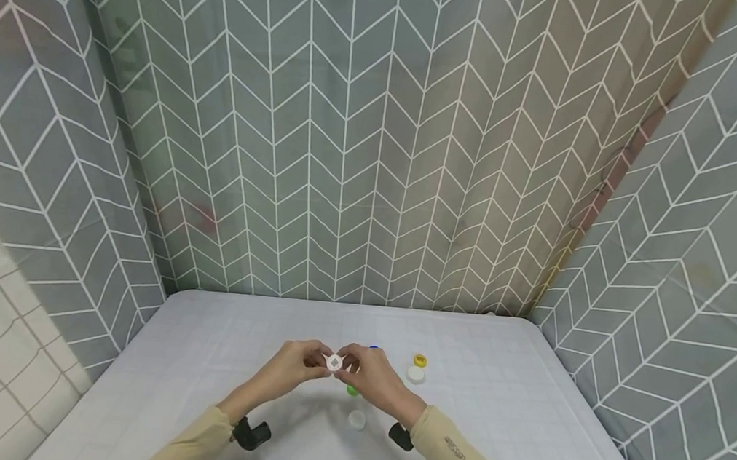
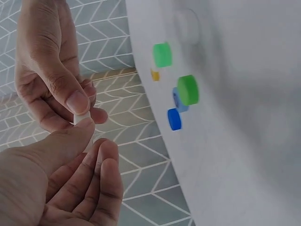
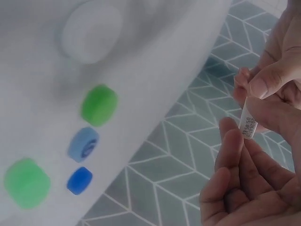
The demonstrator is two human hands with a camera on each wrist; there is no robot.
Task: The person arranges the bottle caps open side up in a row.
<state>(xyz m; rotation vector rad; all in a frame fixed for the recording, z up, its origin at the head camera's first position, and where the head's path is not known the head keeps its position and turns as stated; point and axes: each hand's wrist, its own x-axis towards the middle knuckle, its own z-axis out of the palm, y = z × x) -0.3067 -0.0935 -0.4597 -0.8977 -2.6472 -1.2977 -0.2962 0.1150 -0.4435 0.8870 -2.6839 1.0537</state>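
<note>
Slippage from uneven pressure could drop the white cap [image 1: 334, 362] my left grip [image 1: 291, 366] and right grip [image 1: 375, 374] pinch.

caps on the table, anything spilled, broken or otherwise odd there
Nothing stands out. The yellow cap, green caps and blue caps lie loose on the white table, with no spill or crack visible, though fine damage would be too small to see. A small white cap is pinched between both hands.

In the head view, the right hand [image 1: 374, 376] partly hides a green cap [image 1: 352, 391], the held white cap's [image 1: 334, 362] mark is too small to read, and the bottom edge cuts off the right sleeve [image 1: 462, 454].
</note>
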